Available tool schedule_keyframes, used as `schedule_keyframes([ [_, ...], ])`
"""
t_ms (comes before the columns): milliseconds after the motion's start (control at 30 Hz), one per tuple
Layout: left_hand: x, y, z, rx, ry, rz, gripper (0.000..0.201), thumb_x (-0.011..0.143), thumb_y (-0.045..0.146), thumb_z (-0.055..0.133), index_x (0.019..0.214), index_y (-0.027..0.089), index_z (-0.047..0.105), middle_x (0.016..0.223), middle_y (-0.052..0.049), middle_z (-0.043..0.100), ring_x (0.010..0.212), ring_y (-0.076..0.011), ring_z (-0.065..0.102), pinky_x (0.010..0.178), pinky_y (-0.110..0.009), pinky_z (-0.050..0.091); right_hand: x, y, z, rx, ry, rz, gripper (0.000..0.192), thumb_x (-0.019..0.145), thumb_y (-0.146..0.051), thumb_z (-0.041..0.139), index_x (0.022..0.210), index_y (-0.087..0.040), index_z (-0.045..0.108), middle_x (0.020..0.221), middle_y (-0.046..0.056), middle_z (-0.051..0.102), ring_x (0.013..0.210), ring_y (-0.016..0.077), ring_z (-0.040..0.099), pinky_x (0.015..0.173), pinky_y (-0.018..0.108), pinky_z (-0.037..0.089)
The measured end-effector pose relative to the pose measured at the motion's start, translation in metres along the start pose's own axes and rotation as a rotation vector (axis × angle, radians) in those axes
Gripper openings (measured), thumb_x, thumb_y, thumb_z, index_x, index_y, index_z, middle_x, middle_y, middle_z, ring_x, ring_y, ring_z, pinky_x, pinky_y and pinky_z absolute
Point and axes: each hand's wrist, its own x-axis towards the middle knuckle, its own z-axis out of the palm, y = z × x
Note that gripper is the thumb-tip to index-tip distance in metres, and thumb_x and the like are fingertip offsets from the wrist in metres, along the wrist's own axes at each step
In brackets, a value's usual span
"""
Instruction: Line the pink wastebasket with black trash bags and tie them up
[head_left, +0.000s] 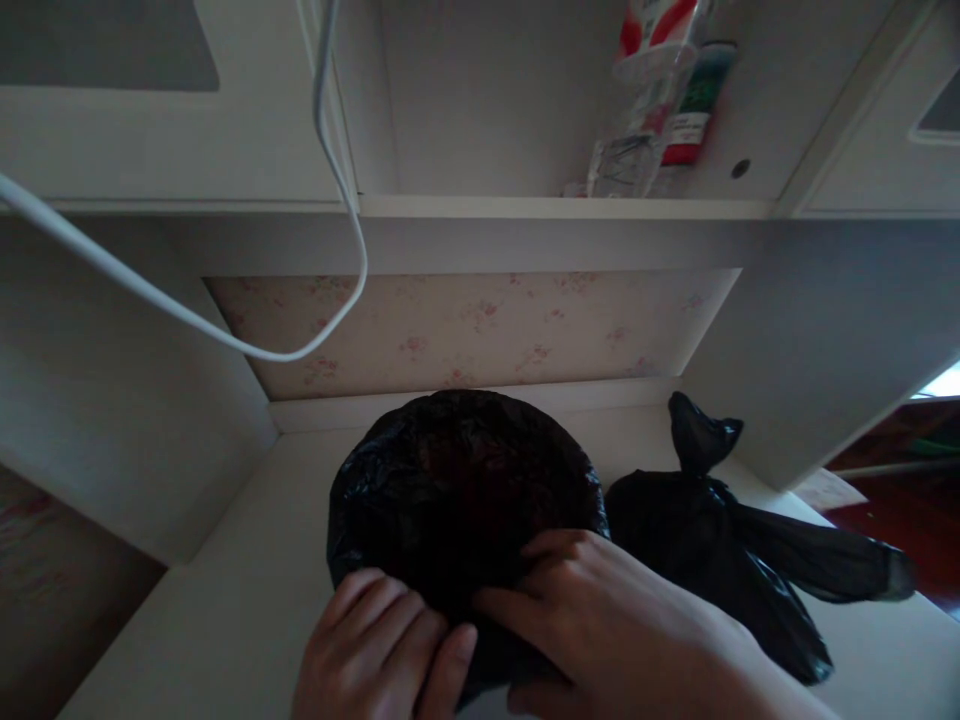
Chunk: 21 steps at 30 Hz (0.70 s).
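Observation:
A round bin lined with a black trash bag [469,440] stands on the white surface, its mouth facing up and the bag folded over the rim. My left hand [382,640] is closed on the bag at the near left part of the rim, fingers curled over the edge. My right hand [585,610] grips the near right part of the rim, with fingertips inside the opening and the thumb outside. The bin's own wall is hidden under the plastic. Right of the bin lies a tied black garbage bag [690,530] with its knotted ends sticking out.
A white shelf [562,207] runs across above the bin, with a clear plastic container [630,160] and a green-and-red bottle [697,105] on it. A white cable [277,355] hangs in a loop at upper left. Side panels stand left and right.

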Motion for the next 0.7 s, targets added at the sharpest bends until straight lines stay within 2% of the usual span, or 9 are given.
schedule_keyframes([
  [100,-0.001,-0.016,-0.004,-0.048,0.021,0.001,0.039,0.100,0.006,0.051,0.064,0.022,0.051,0.055,0.005,0.054,0.053,-0.0122,0.053,0.067,-0.034,0.044,-0.010,0.004,0.004,-0.028,0.032,0.058,0.028,0.088,-0.044,0.081,0.105,-0.024,0.072,0.092,0.004,0.080,0.089,0.0263,0.077,0.106,0.044,0.052],
  [167,-0.001,-0.026,-0.008,-0.115,0.036,0.002,0.037,0.096,0.002,0.053,0.065,0.021,0.048,0.055,0.005,0.050,0.053,-0.0109,0.049,0.067,-0.032,0.044,-0.016,0.007,0.008,-0.030,0.077,0.046,0.022,0.089,-0.040,0.081,0.098,-0.023,0.070,0.093,0.002,0.078,0.092,0.0237,0.076,0.111,0.043,0.048],
  [300,0.000,-0.045,-0.013,-0.236,0.026,0.021,0.034,0.092,-0.004,0.053,0.069,0.020,0.050,0.060,0.005,0.054,0.057,-0.0103,0.051,0.071,-0.031,0.047,-0.023,0.008,0.013,-0.041,0.058,0.067,0.021,0.090,-0.041,0.078,0.090,-0.022,0.069,0.085,0.001,0.077,0.084,0.0228,0.074,0.093,0.038,0.054],
  [367,-0.001,-0.050,-0.014,-0.256,-0.003,0.043,0.034,0.093,-0.004,0.052,0.071,0.021,0.053,0.062,0.005,0.057,0.058,-0.0113,0.055,0.074,-0.033,0.048,-0.024,0.004,0.010,-0.015,0.051,0.060,0.026,0.091,-0.047,0.078,0.097,-0.022,0.072,0.088,0.002,0.078,0.086,0.0236,0.074,0.090,0.038,0.054],
  [400,-0.001,-0.051,-0.015,-0.251,-0.009,0.052,0.033,0.093,-0.004,0.053,0.072,0.021,0.055,0.062,0.005,0.058,0.059,-0.0119,0.057,0.077,-0.033,0.049,-0.024,0.001,0.007,0.002,0.073,0.038,0.032,0.091,-0.050,0.078,0.107,-0.022,0.073,0.097,0.003,0.080,0.094,0.0244,0.075,0.093,0.038,0.054],
  [467,-0.002,-0.050,-0.017,-0.199,-0.006,0.056,0.028,0.094,0.000,0.056,0.077,0.021,0.061,0.066,0.004,0.064,0.065,-0.0139,0.064,0.087,-0.036,0.049,-0.021,-0.006,0.000,0.023,0.146,-0.035,0.055,0.090,-0.053,0.081,0.133,-0.023,0.067,0.123,0.005,0.079,0.114,0.0253,0.072,0.103,0.037,0.051],
  [533,-0.002,-0.044,-0.019,-0.111,0.014,0.078,0.020,0.098,0.007,0.057,0.092,0.020,0.070,0.080,0.000,0.076,0.079,-0.0173,0.072,0.098,-0.040,0.046,-0.016,-0.013,-0.004,0.014,0.200,-0.110,0.071,0.090,-0.051,0.081,0.150,-0.022,0.055,0.143,0.008,0.071,0.127,0.0253,0.067,0.108,0.035,0.048],
  [600,-0.002,-0.036,-0.020,-0.034,0.040,0.165,0.022,0.104,0.016,0.051,0.108,0.017,0.072,0.094,-0.005,0.082,0.088,-0.0198,0.076,0.101,-0.042,0.045,-0.007,-0.016,-0.005,-0.006,0.204,-0.161,0.073,0.092,-0.051,0.078,0.153,-0.019,0.053,0.145,0.011,0.070,0.128,0.0260,0.067,0.106,0.035,0.049],
  [700,-0.001,-0.020,-0.015,0.034,0.033,0.265,0.029,0.109,0.022,0.044,0.111,0.014,0.071,0.093,-0.005,0.084,0.083,-0.0171,0.077,0.093,-0.036,0.048,0.012,-0.016,0.001,-0.039,0.126,-0.143,0.061,0.093,-0.057,0.071,0.136,-0.013,0.068,0.123,0.015,0.079,0.108,0.0278,0.076,0.089,0.036,0.055],
])
